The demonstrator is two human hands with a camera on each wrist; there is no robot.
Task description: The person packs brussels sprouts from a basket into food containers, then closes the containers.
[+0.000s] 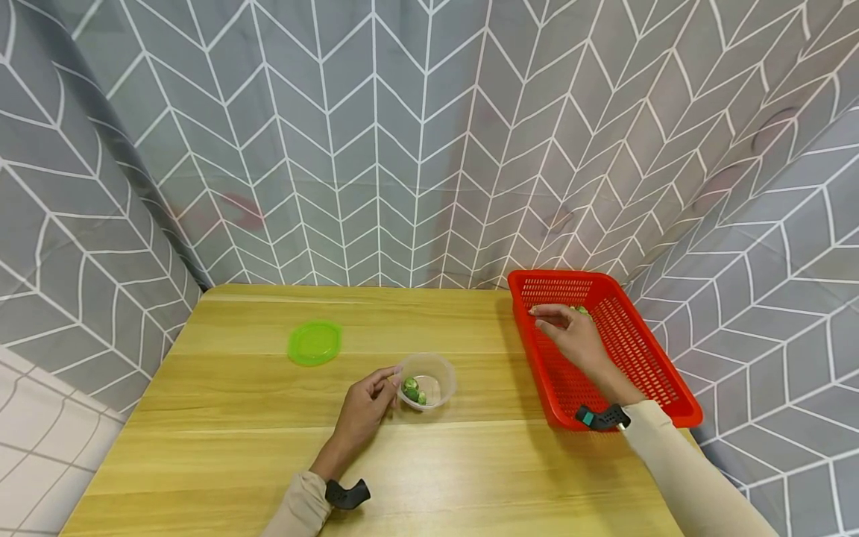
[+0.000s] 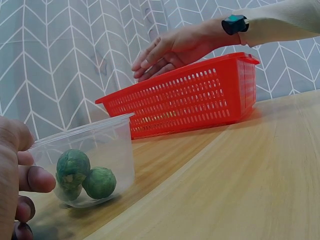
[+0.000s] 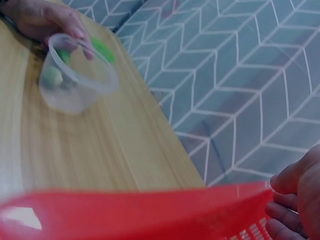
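My left hand [image 1: 365, 406] holds the rim of a clear round plastic container [image 1: 443, 373] between thumb and fingers. Inside it, against the left side, lie a few green Brussels sprouts [image 2: 100, 183]. My right hand [image 1: 576, 339] is over the red plastic basket [image 1: 671, 380], with its fingers loosely bent and pointing left. A small pale spot shows at its fingertips in the head view, too small to identify; both wrist views show nothing in its grasp. Partly behind this hand, more sprouts [image 1: 581, 309] lie in the basket.
A flat green lid [image 1: 315, 343] lies on the wooden table [image 1: 221, 388], left of and behind the container. A grey patterned curtain [image 1: 403, 149] hangs along the table's back edge and to both sides. The basket stands at the table's right side.
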